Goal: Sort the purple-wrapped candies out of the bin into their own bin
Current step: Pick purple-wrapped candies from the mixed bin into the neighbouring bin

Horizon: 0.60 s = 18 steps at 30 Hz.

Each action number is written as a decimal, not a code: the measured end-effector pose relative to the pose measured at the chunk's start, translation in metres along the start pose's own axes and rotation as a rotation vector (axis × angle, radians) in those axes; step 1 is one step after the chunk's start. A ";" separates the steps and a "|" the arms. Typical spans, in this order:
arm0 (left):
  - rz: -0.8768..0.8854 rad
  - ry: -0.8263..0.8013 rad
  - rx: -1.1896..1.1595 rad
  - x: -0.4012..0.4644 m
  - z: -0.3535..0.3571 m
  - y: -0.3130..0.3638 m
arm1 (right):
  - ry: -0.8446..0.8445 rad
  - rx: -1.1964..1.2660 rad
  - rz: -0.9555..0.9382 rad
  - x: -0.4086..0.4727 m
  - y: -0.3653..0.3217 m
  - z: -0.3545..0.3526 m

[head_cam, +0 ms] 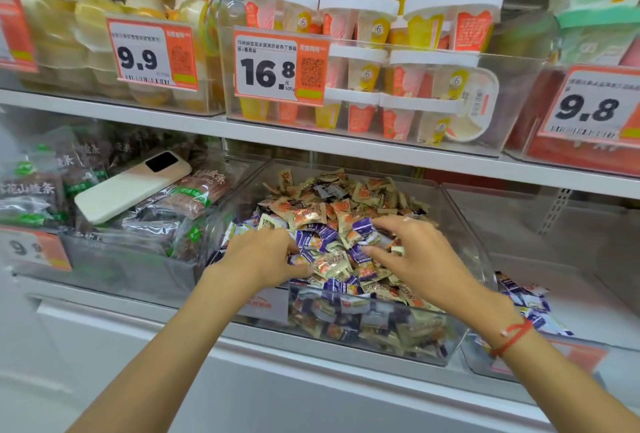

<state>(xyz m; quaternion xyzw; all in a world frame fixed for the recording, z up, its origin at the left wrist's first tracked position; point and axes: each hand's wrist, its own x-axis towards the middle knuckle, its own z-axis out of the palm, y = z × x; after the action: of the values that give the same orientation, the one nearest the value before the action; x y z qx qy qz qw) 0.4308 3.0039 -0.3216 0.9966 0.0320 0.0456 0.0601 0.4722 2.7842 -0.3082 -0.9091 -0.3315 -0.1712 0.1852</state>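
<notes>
Both hands, left hand [263, 256] and right hand [420, 259], rest spread apart, apparently gripping nothing, on purple-wrapped candies [329, 236] mixed with gold ones in the clear bin [481, 252]; more purple ones lie in the right-hand bin [588, 353].

Clear glossy plastic bin [481, 259] holds shiny crinkled foil-wrapped candies [332, 235].

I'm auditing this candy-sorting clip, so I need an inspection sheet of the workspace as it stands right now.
Surface: white store shelf holding clear bins.
Job's things: mixed candy bin piled with purple and beige candies; purple candies already lie in the bin to its right.
Clutter: a phone rests on snack bags in the left bin.
Grippers: left hand and right hand both reach into the pile; whether either grips a candy cannot be told.
Cables: nothing seen.
Surroundings: upper shelf with dessert cups and price tags.
</notes>
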 end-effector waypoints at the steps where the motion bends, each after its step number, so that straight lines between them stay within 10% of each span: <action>1: -0.018 -0.005 -0.001 0.000 0.001 0.001 | 0.020 0.024 0.028 -0.007 0.002 -0.005; 11: 0.058 0.448 -0.420 -0.024 -0.011 0.056 | 0.229 0.259 0.242 -0.061 0.048 -0.073; 18: 0.389 0.457 -0.495 -0.018 0.004 0.174 | 0.231 0.120 0.425 -0.092 0.113 -0.092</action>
<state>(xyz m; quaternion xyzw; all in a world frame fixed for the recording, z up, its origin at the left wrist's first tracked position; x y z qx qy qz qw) 0.4238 2.8301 -0.3062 0.9035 -0.1572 0.2834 0.2803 0.4637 2.6127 -0.2932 -0.9203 -0.1190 -0.2111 0.3072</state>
